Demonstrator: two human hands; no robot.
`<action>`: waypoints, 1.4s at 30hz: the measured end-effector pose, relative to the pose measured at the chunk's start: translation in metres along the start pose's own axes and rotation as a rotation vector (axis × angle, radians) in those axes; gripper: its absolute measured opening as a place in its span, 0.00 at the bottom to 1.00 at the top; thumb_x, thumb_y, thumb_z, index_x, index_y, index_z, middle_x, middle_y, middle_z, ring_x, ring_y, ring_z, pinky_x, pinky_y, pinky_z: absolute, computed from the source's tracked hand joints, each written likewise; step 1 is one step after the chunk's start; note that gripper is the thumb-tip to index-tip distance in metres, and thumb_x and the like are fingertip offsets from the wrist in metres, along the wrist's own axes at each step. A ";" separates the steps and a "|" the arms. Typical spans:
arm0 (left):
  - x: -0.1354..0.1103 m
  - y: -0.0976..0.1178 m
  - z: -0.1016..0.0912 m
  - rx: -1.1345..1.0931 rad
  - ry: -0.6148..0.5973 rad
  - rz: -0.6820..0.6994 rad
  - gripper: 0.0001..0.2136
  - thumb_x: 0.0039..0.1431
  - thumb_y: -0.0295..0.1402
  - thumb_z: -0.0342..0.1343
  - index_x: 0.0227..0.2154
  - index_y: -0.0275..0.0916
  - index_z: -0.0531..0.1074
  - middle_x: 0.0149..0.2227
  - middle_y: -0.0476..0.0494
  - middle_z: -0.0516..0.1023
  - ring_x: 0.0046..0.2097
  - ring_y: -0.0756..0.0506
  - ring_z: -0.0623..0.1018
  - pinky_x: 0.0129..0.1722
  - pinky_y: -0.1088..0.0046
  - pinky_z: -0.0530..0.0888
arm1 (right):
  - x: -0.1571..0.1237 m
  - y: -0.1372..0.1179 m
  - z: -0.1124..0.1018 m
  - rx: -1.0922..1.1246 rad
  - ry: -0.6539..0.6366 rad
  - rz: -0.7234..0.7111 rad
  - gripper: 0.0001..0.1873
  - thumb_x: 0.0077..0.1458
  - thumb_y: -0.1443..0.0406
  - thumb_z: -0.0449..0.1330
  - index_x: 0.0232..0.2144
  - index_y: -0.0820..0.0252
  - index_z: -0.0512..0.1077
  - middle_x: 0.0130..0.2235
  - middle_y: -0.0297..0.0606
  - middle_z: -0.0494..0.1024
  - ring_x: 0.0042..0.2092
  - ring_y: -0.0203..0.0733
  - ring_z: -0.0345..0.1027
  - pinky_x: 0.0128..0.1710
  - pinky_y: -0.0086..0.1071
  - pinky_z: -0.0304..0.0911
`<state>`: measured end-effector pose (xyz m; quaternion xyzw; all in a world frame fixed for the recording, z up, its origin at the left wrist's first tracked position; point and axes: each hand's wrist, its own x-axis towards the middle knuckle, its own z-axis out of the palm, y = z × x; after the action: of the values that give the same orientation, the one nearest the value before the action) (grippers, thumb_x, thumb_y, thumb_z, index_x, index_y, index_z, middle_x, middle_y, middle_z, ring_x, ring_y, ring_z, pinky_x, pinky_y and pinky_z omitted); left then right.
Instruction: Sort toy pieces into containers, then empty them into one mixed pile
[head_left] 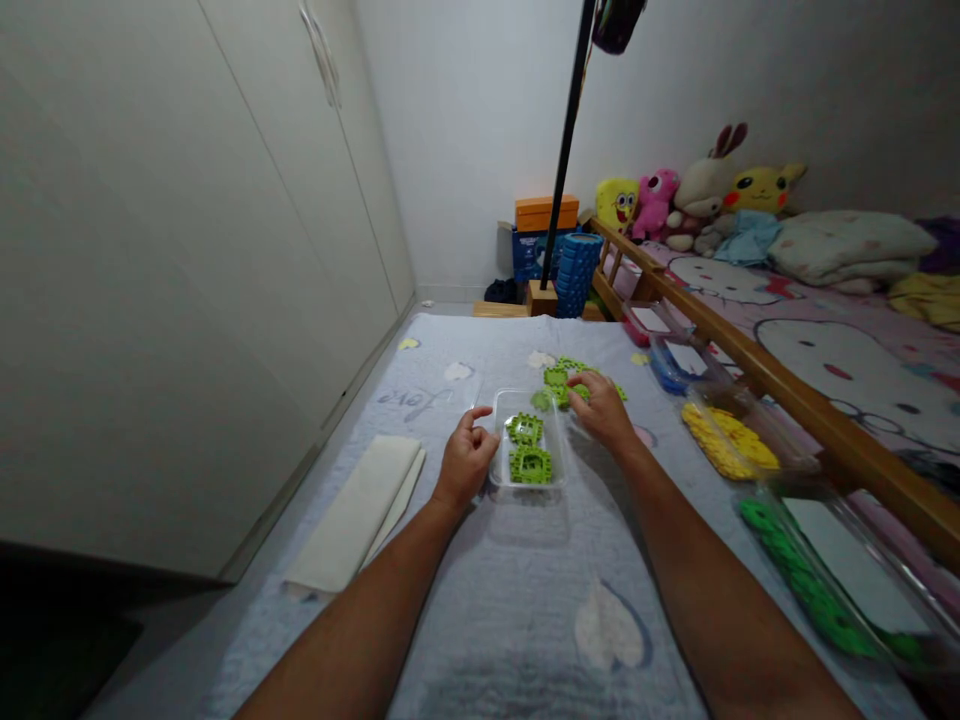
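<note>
Resting at the nine o'clock side of the clear rectangular plastic box (pixel 559 450), the part-open, empty left hand (pixel 466 458) could nudge it askew; the right hand (pixel 597 404), nearly pinched, hold unclear, could scatter the lime-green openwork plastic pieces (pixel 556 377) at one o'clock

left hand (pixel 465 458) at clear box (pixel 555 435), right hand (pixel 600 408) by green pieces (pixel 556 377)
</note>
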<state>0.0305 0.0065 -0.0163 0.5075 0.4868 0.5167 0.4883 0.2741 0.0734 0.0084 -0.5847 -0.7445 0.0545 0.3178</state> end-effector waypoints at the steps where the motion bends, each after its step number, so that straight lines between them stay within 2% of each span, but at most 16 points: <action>1: 0.000 0.000 0.000 0.002 0.007 0.001 0.22 0.52 0.36 0.57 0.51 0.37 0.68 0.19 0.61 0.57 0.21 0.54 0.56 0.23 0.79 0.55 | -0.002 0.006 0.005 -0.026 -0.002 0.039 0.15 0.55 0.68 0.55 0.44 0.62 0.76 0.49 0.49 0.78 0.53 0.52 0.67 0.56 0.44 0.57; 6: -0.002 0.003 0.000 0.021 0.059 0.029 0.20 0.50 0.32 0.56 0.48 0.37 0.70 0.18 0.62 0.54 0.20 0.54 0.53 0.23 0.79 0.52 | -0.013 0.016 0.027 -0.131 -0.060 0.091 0.25 0.55 0.65 0.55 0.56 0.57 0.72 0.63 0.44 0.69 0.63 0.58 0.55 0.61 0.52 0.49; 9: -0.002 0.004 0.000 0.015 0.087 0.038 0.19 0.49 0.32 0.57 0.46 0.37 0.71 0.18 0.62 0.54 0.20 0.54 0.53 0.23 0.79 0.52 | -0.015 0.013 0.034 -0.173 -0.131 0.060 0.30 0.57 0.62 0.55 0.63 0.51 0.66 0.66 0.41 0.67 0.65 0.60 0.51 0.62 0.56 0.45; 12: -0.002 0.005 -0.001 0.014 0.099 0.034 0.19 0.48 0.32 0.57 0.46 0.38 0.72 0.18 0.62 0.54 0.20 0.54 0.53 0.23 0.79 0.52 | -0.015 0.012 0.038 -0.210 -0.193 0.047 0.33 0.59 0.61 0.53 0.67 0.51 0.60 0.66 0.43 0.66 0.66 0.61 0.49 0.63 0.58 0.43; 16: -0.002 0.004 -0.001 0.024 0.097 0.030 0.19 0.49 0.33 0.57 0.47 0.38 0.72 0.18 0.61 0.54 0.20 0.54 0.54 0.23 0.79 0.53 | -0.015 0.012 0.036 -0.250 -0.201 0.055 0.30 0.59 0.62 0.53 0.64 0.53 0.64 0.63 0.45 0.69 0.64 0.59 0.52 0.63 0.57 0.41; 21: 0.000 0.001 -0.001 -0.006 0.090 0.024 0.23 0.51 0.36 0.58 0.51 0.38 0.68 0.19 0.62 0.56 0.20 0.54 0.56 0.23 0.80 0.55 | -0.016 0.012 0.028 -0.287 -0.184 0.044 0.21 0.58 0.61 0.56 0.53 0.54 0.74 0.54 0.46 0.74 0.59 0.57 0.58 0.60 0.52 0.47; 24: 0.002 -0.003 -0.002 -0.039 0.083 0.003 0.24 0.52 0.40 0.59 0.52 0.39 0.67 0.19 0.62 0.56 0.20 0.54 0.58 0.23 0.80 0.56 | -0.016 0.012 0.027 -0.268 -0.141 0.050 0.17 0.57 0.61 0.58 0.47 0.53 0.77 0.51 0.45 0.75 0.57 0.56 0.59 0.58 0.51 0.49; 27: 0.003 -0.005 -0.003 -0.060 0.072 -0.011 0.25 0.52 0.42 0.60 0.51 0.39 0.68 0.19 0.62 0.56 0.20 0.54 0.58 0.23 0.80 0.56 | -0.016 0.014 0.029 -0.234 -0.111 0.040 0.15 0.55 0.61 0.59 0.45 0.53 0.77 0.52 0.44 0.76 0.58 0.56 0.58 0.59 0.51 0.48; 30: 0.004 -0.006 -0.003 -0.064 0.069 -0.017 0.25 0.51 0.43 0.60 0.51 0.39 0.68 0.19 0.62 0.57 0.20 0.54 0.58 0.23 0.80 0.56 | -0.016 0.016 0.033 -0.223 -0.125 0.032 0.20 0.55 0.62 0.57 0.50 0.52 0.75 0.59 0.43 0.72 0.64 0.59 0.52 0.62 0.57 0.44; 33: 0.004 -0.006 -0.003 -0.067 0.067 -0.023 0.24 0.52 0.43 0.60 0.51 0.39 0.68 0.19 0.61 0.58 0.20 0.54 0.60 0.23 0.80 0.56 | -0.016 0.015 0.037 -0.239 -0.182 0.040 0.31 0.55 0.65 0.54 0.62 0.52 0.65 0.66 0.43 0.65 0.68 0.61 0.45 0.64 0.62 0.38; 35: 0.004 -0.007 -0.003 -0.071 0.063 -0.025 0.24 0.52 0.42 0.60 0.51 0.39 0.68 0.19 0.61 0.57 0.21 0.53 0.60 0.23 0.80 0.56 | -0.016 0.013 0.038 -0.249 -0.235 0.032 0.36 0.54 0.67 0.53 0.66 0.53 0.59 0.67 0.44 0.64 0.69 0.61 0.43 0.64 0.64 0.37; 38: 0.004 -0.007 -0.003 -0.070 0.060 -0.019 0.24 0.52 0.41 0.60 0.51 0.38 0.68 0.19 0.62 0.57 0.21 0.54 0.58 0.23 0.80 0.56 | -0.015 0.009 0.036 -0.258 -0.278 0.037 0.37 0.52 0.67 0.53 0.66 0.54 0.60 0.66 0.46 0.65 0.68 0.61 0.47 0.64 0.64 0.36; 42: 0.003 -0.004 -0.003 -0.066 0.070 -0.019 0.24 0.51 0.41 0.60 0.50 0.38 0.68 0.19 0.62 0.56 0.20 0.54 0.57 0.23 0.80 0.56 | -0.014 0.007 0.029 -0.280 -0.275 0.033 0.33 0.52 0.63 0.56 0.62 0.55 0.66 0.60 0.50 0.70 0.63 0.61 0.54 0.63 0.61 0.39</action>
<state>0.0278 0.0095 -0.0199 0.4679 0.4911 0.5453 0.4925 0.2662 0.0711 -0.0236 -0.6222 -0.7716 0.0348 0.1278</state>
